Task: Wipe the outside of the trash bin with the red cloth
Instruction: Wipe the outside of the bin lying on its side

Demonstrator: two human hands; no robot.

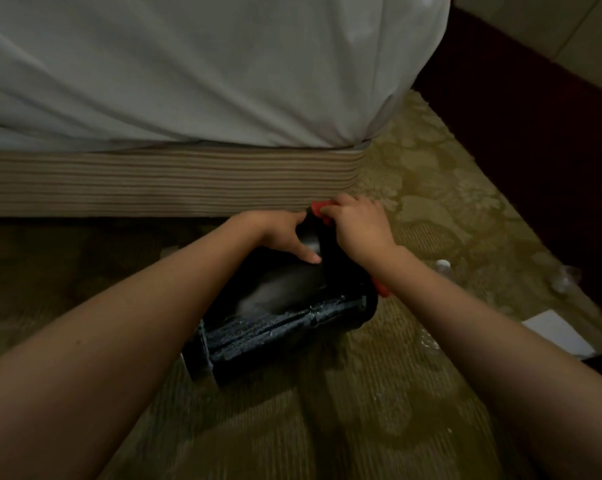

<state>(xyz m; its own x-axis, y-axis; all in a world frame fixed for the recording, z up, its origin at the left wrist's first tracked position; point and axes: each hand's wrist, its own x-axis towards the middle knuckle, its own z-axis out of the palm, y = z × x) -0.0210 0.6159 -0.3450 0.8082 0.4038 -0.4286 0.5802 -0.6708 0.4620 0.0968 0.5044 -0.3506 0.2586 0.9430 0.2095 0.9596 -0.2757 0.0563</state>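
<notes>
Trash bin: the black trash bin (278,327) lies on its side on the patterned carpet (431,188), its length running from near left to far right, its far end close to the striped bed base (154,181)
Red cloth: the red cloth (317,210) is bunched against the bin's far right edge; a second scrap of red shows lower down the right side, beneath the wrist
Right grip: the right grip (358,226) is clenched on the cloth and pushes it onto the bin's outer wall
Left grip: the left grip (278,233) grasps the far end of the bin, fingers curled over its edge and thumb laid along the upper face
Step in hand: probably wiping the right outer side (the underside on the carpet looks untouched as yet)
Doing it well: keep the left grip firm so the bin cannot roll, spread the cloth flatter for more contact, draw long overlapping strokes along the length, then turn the bin to bring the next face up
Watch for: the cloth's loose end snagging under the bin
Nearby: a plastic bottle (443,265) and a white paper (557,332) lie on the carpet to the right, apart from the bin
</notes>
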